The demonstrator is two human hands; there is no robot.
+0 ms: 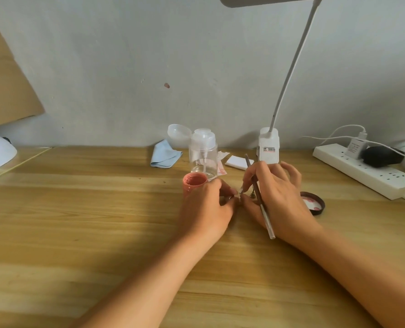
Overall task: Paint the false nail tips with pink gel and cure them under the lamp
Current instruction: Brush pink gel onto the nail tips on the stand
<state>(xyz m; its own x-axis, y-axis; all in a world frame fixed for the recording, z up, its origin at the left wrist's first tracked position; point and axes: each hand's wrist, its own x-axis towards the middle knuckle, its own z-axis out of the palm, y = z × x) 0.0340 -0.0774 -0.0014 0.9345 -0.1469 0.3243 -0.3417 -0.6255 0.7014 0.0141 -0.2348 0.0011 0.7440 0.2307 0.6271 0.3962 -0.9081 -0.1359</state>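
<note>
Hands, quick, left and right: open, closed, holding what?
Left hand: closed, pinching a small pale piece, probably a nail tip.
Right hand: closed on the brush, fingertips meeting the same piece.

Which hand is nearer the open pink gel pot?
Left. The left hand is close beside the pink gel pot, just right of it; the right hand, holding the brush, is farther right.
</note>
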